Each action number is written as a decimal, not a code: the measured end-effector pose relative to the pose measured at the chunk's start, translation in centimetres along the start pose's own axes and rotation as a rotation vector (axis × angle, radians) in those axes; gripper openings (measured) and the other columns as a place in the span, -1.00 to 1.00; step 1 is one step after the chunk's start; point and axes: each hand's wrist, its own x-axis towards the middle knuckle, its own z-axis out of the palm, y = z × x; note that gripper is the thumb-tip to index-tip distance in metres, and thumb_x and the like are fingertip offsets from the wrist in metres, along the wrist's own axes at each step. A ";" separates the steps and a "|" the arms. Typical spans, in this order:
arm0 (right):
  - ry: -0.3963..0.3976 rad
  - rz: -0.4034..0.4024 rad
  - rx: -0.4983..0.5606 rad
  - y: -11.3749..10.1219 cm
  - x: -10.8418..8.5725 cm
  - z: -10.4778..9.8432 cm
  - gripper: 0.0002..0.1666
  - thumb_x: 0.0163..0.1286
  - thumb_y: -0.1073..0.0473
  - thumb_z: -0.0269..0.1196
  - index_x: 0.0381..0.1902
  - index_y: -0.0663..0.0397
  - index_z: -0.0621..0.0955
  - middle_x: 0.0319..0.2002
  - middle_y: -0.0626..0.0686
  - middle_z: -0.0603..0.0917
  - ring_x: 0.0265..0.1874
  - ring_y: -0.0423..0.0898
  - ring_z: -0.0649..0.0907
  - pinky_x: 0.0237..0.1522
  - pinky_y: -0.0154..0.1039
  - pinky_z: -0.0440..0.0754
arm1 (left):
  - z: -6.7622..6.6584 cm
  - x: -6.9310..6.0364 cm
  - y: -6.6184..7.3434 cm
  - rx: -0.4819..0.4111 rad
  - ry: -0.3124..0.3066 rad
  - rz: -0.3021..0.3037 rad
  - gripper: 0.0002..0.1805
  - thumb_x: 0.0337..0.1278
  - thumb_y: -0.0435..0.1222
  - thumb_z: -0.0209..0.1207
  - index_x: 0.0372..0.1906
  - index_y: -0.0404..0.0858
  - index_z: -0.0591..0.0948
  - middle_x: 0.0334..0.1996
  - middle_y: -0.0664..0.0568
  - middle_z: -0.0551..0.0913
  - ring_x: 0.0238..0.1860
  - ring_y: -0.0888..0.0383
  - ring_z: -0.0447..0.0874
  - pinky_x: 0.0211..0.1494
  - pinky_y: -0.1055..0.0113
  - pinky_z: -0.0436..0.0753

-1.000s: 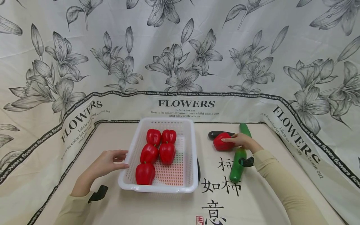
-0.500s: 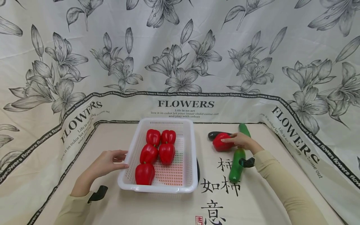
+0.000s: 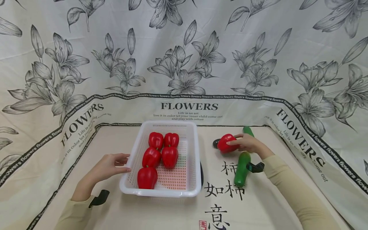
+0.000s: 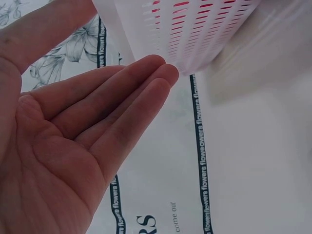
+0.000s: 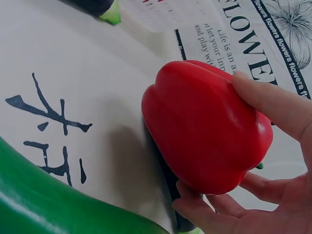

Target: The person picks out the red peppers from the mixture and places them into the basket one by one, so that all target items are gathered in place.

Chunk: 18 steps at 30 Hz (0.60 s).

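My right hand (image 3: 249,142) holds a red bell pepper (image 3: 226,143) between thumb and fingers, at the right of the table. In the right wrist view the pepper (image 5: 207,126) is off the surface, its shadow beside it, over a dark eggplant (image 5: 165,180) it partly hides. My left hand (image 3: 104,166), thumb apart from straight fingers, is at the left side of a white plastic basket (image 3: 193,159). Its fingertips (image 4: 168,73) come close to the basket wall; contact is hard to tell. Inside the basket lie several red bell peppers (image 3: 169,157), grouped toward the left.
A green cucumber-like vegetable (image 3: 242,171) lies in front of my right hand, and another green one (image 3: 248,131) shows behind it. A second eggplant (image 5: 95,7) lies against the basket's right side. Flower-printed cloth (image 3: 187,64) rises behind the table.
The right hand has raised the bell pepper slightly off the table near the eggplant, now covering more of it. The left hand and basket have stayed put.
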 end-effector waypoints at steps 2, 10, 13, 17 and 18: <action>-0.015 -0.008 0.031 -0.3 -0.3 0.0 0.05 0.24 -0.06 0.30 0.41 0.40 0.04 0.33 0.46 0.19 0.26 0.36 0.33 0.25 0.12 0.43 | 0.0 0.0 0.0 0.001 0.000 0.002 -0.36 -0.06 -0.10 0.39 0.13 -0.36 0.54 -0.07 -0.14 0.68 -0.08 -0.02 0.69 -0.08 0.19 0.71; -0.073 -0.017 0.157 -1.0 -1.4 0.2 0.07 0.24 -0.01 0.31 0.43 0.36 -0.01 0.36 0.42 0.14 0.31 0.35 0.29 0.32 0.11 0.34 | 0.0 0.0 0.2 0.005 -0.003 -0.005 -0.35 -0.06 -0.10 0.39 0.13 -0.37 0.53 -0.07 -0.16 0.68 -0.09 -0.03 0.69 -0.08 0.19 0.71; -0.083 -0.026 0.175 -1.1 -1.7 0.2 0.08 0.26 0.00 0.30 0.44 0.37 -0.05 0.37 0.43 0.13 0.32 0.34 0.27 0.34 0.12 0.32 | 0.0 0.0 0.1 0.006 -0.003 -0.005 -0.34 -0.06 -0.08 0.38 0.13 -0.37 0.53 -0.07 -0.15 0.68 -0.09 -0.03 0.69 -0.08 0.19 0.72; -0.081 -0.026 0.189 -1.2 -2.0 0.3 0.10 0.26 -0.01 0.30 0.44 0.38 -0.08 0.36 0.43 0.14 0.32 0.34 0.28 0.34 0.11 0.31 | 0.0 0.0 0.1 0.000 -0.003 0.000 -0.34 -0.06 -0.07 0.38 0.13 -0.37 0.54 -0.07 -0.14 0.68 -0.09 -0.02 0.68 -0.09 0.19 0.72; -0.079 -0.024 0.193 -1.3 -2.1 0.4 0.12 0.25 -0.01 0.31 0.44 0.38 -0.09 0.37 0.42 0.14 0.32 0.34 0.28 0.34 0.11 0.31 | 0.0 0.0 0.1 0.000 -0.003 0.002 -0.34 -0.06 -0.07 0.38 0.12 -0.37 0.54 -0.07 -0.14 0.68 -0.09 -0.02 0.68 -0.09 0.19 0.72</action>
